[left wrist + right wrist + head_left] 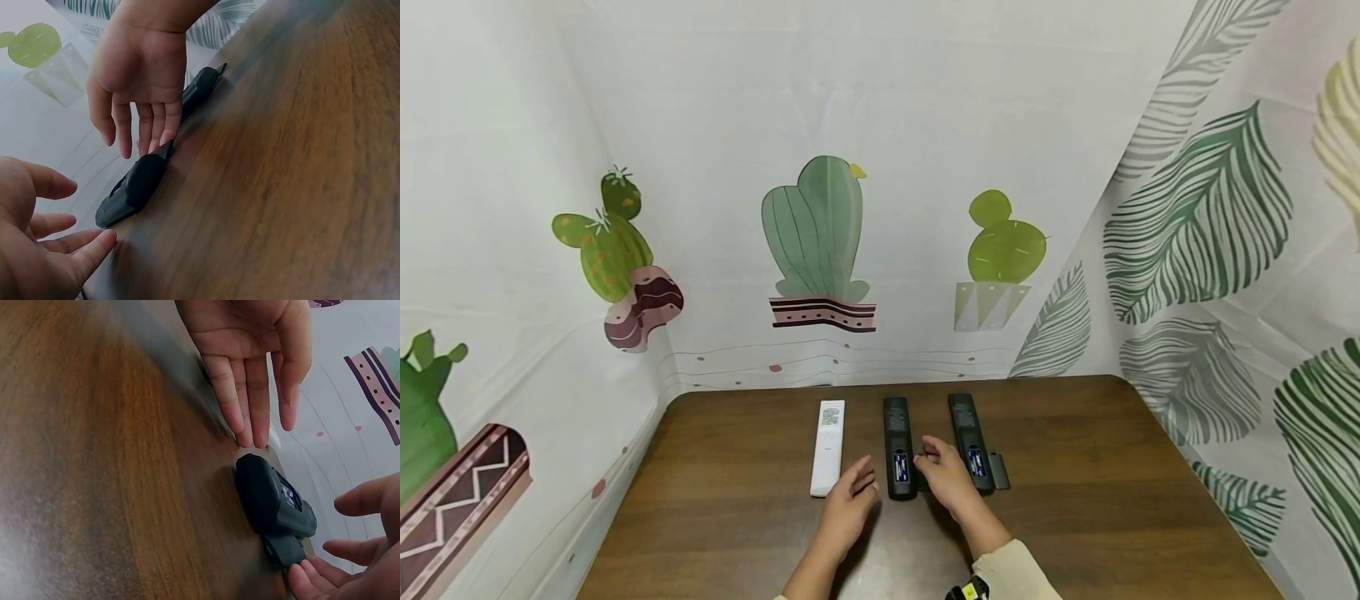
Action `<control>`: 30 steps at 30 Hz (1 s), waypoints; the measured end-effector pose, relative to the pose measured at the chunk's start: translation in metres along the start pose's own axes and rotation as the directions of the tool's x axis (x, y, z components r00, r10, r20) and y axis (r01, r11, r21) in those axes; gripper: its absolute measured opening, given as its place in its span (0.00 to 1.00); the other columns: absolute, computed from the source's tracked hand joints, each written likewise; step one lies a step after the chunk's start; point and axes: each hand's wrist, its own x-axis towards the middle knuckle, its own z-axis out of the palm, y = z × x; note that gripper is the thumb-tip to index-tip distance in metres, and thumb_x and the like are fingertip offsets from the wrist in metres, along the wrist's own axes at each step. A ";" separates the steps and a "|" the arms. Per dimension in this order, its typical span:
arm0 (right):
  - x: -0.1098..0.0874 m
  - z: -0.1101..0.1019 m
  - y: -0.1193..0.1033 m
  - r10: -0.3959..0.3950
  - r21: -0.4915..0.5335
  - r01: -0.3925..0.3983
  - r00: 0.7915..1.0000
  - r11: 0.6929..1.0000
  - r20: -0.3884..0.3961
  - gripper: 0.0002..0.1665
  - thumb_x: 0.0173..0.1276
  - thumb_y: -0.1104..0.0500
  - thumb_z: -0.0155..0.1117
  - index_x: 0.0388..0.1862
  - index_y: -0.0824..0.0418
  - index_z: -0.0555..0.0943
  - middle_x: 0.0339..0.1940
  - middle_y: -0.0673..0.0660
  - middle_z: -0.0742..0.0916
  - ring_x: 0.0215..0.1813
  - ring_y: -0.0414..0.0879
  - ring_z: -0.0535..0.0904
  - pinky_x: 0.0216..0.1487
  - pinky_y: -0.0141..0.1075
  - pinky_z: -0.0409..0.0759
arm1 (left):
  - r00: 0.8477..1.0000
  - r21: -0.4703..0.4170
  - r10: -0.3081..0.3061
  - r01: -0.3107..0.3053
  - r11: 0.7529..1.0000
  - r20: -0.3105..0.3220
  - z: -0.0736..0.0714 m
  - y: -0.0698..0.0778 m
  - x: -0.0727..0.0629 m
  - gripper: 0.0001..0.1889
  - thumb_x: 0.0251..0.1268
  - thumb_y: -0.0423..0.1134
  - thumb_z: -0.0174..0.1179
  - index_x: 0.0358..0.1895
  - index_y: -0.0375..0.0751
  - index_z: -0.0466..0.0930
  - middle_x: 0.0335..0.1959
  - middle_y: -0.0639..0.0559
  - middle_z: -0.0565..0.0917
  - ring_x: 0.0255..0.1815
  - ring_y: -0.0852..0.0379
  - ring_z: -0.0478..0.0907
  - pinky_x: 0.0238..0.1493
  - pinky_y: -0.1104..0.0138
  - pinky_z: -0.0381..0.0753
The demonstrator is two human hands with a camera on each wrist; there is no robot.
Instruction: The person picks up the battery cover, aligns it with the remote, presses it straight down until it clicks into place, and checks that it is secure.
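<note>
A black remote control (900, 446) lies back up in the middle, its battery bay uncovered and showing blue batteries (901, 468). My left hand (848, 507) is by its near left side, fingers extended and slightly bent, holding nothing. On the other side is my right hand (949, 478), loosely bent, with fingertips close to a black battery cover (284, 550) beside the remote. Whether those fingertips touch the cover I cannot tell. From the left wrist, both the middle remote (134, 190) and its cover (166, 150) appear between the hands.
Further right lies a second black remote (967, 433) with batteries exposed, its cover (999, 472) alongside. A white remote (828, 450) lies back up on the left. The brown wooden table (722, 492) meets a cactus-print cloth (715, 250) behind.
</note>
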 end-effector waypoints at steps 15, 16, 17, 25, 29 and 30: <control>0.003 0.004 0.005 -0.006 0.009 0.006 1.000 1.000 0.012 0.28 0.72 0.63 0.57 0.69 0.71 0.71 0.62 0.70 0.81 0.63 0.65 0.77 0.61 0.56 0.78 | 1.000 0.083 -0.013 0.012 0.997 0.011 0.006 -0.003 0.004 0.27 0.72 0.35 0.57 0.72 0.32 0.68 0.68 0.33 0.76 0.68 0.37 0.75 0.66 0.51 0.77; 0.004 0.004 0.005 -0.010 0.015 0.010 1.000 1.000 0.014 0.28 0.72 0.64 0.57 0.69 0.71 0.71 0.62 0.70 0.81 0.63 0.65 0.77 0.61 0.56 0.78 | 1.000 0.091 -0.010 0.009 0.996 0.011 0.007 -0.003 0.005 0.27 0.72 0.35 0.58 0.72 0.32 0.68 0.67 0.33 0.76 0.68 0.37 0.75 0.66 0.51 0.77; 0.004 0.004 0.005 -0.016 0.019 0.015 1.000 1.000 0.017 0.28 0.71 0.65 0.57 0.69 0.71 0.72 0.61 0.71 0.81 0.63 0.65 0.77 0.61 0.56 0.79 | 1.000 0.094 -0.013 0.012 0.995 0.010 0.007 -0.004 0.005 0.27 0.72 0.35 0.58 0.72 0.32 0.68 0.67 0.33 0.76 0.68 0.37 0.75 0.66 0.51 0.77; 0.003 0.006 0.006 -0.066 0.012 0.066 0.997 0.998 0.036 0.25 0.69 0.70 0.57 0.66 0.71 0.75 0.63 0.71 0.80 0.61 0.65 0.79 0.59 0.54 0.80 | 0.999 0.095 -0.035 0.035 0.995 0.000 0.009 -0.003 0.005 0.27 0.71 0.35 0.58 0.72 0.33 0.69 0.67 0.34 0.77 0.66 0.39 0.76 0.64 0.53 0.78; 0.004 0.006 0.006 -0.084 -0.043 0.085 0.996 0.995 0.029 0.24 0.69 0.71 0.57 0.64 0.68 0.78 0.62 0.70 0.81 0.59 0.62 0.79 0.59 0.54 0.80 | 1.000 0.080 -0.028 0.028 0.996 0.005 0.011 -0.002 0.006 0.28 0.69 0.35 0.59 0.71 0.32 0.69 0.67 0.33 0.77 0.65 0.39 0.76 0.62 0.56 0.80; 0.004 0.006 0.006 -0.085 -0.058 0.086 0.996 0.995 0.028 0.24 0.69 0.71 0.57 0.64 0.68 0.78 0.62 0.69 0.81 0.59 0.62 0.80 0.58 0.54 0.80 | 1.000 0.074 -0.026 0.025 0.997 0.009 0.012 -0.001 0.006 0.28 0.69 0.35 0.60 0.71 0.31 0.69 0.68 0.33 0.76 0.65 0.38 0.76 0.62 0.57 0.80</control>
